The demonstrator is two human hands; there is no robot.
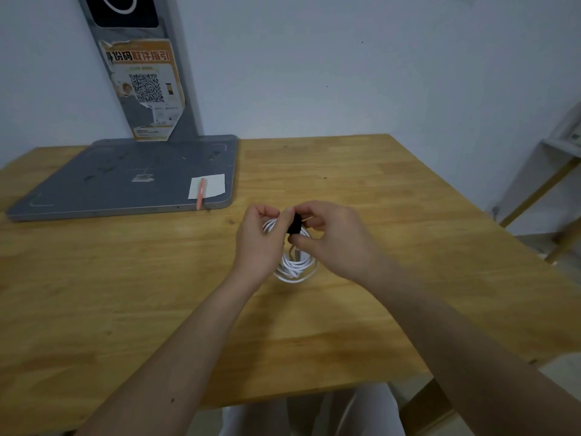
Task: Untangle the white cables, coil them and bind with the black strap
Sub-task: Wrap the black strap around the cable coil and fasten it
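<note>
A coil of white cables (295, 266) hangs between my two hands just above the middle of the wooden table (125, 294). The black strap (295, 226) wraps the top of the coil. My left hand (258, 243) grips the coil's upper left side, thumb against the strap. My right hand (327, 237) pinches the black strap between thumb and curled fingers. The upper part of the coil is hidden behind my fingers.
A grey flat stand base (125, 180) with an upright post (141, 73) carrying a QR poster occupies the table's back left. On it lie a white paper slip (213, 184) and an orange pen (200, 194). A wooden shelf frame (547, 184) stands right of the table.
</note>
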